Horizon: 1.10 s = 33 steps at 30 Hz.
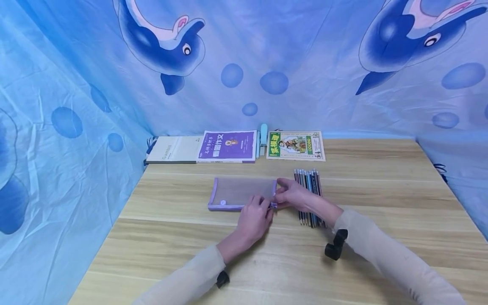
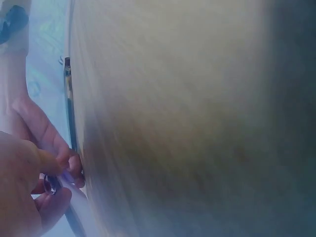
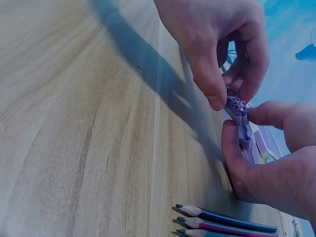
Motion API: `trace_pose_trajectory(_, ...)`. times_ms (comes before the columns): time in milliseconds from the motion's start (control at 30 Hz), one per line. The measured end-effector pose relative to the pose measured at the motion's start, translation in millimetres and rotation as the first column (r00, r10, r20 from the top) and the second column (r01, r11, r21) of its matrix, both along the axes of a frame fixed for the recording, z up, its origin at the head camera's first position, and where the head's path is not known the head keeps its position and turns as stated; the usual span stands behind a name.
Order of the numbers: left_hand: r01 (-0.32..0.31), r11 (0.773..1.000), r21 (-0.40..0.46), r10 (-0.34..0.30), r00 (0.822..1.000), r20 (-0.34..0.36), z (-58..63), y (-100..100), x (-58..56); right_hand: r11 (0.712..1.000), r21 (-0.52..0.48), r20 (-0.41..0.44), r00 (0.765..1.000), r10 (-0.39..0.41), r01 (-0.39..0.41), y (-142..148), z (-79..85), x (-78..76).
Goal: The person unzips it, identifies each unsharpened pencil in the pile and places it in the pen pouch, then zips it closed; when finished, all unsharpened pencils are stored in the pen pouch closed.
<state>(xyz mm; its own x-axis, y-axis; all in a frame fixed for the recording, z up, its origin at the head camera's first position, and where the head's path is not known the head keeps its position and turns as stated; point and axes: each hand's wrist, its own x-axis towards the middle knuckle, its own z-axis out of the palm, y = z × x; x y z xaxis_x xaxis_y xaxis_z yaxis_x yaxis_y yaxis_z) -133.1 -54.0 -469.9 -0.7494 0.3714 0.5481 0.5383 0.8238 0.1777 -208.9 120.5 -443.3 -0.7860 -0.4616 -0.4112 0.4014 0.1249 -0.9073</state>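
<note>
A translucent pencil case with purple edging and a zipper lies flat near the middle of the table. My left hand is at its front right corner, thumb and finger pinching the zipper pull. In the right wrist view the left hand reaches in from the top to the zipper end. My right hand grips the case's right edge between thumb and fingers, the forearm passing over a row of pencils. Sharpened tips of several pencils show below the right hand.
Along the back lie a white book, a purple book, a light blue stapler-like item and a green-and-cream booklet. A blue dolphin-print curtain hangs behind and beside the wooden table.
</note>
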Motion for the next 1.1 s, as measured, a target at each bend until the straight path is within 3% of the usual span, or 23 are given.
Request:
trace_pose_trajectory(267, 0.02, 1.0, 0.019, -0.02, 1.0, 0.011, 0.0, -4.3, 0.6, 0.999, 0.031, -0.039, 0.999, 0.029, -0.028, 2.2, -0.6, 2.0)
trace_pose_trajectory(467, 0.008, 1.0, 0.015, -0.008, 0.999, 0.035, -1.0, -21.5, 0.3, 0.993, 0.103, -0.101, 0.993, 0.066, -0.056, 3.7, -1.3, -0.1)
trace_pose_trajectory(633, -0.03, 0.999, 0.022, 0.029, 0.997, 0.073, -1.4, -50.0, -1.0, 0.994, 0.102, -0.1, 0.993, 0.056, -0.046, 5.9, -1.0, -2.4)
trace_pose_trajectory(833, -0.1, 0.995, 0.019, 0.098, 0.991, 0.091, 1.2, -98.8, -0.9, 0.988, 0.143, -0.11, 0.991, 0.075, -0.059, 8.1, 0.9, -4.0)
trace_pose_trajectory(1100, -0.21, 0.978, -0.018, 0.211, 0.969, 0.126, 9.4, -149.2, 6.5, 0.979, 0.2, -0.129, 0.989, 0.077, -0.05, 9.2, 2.8, -4.5)
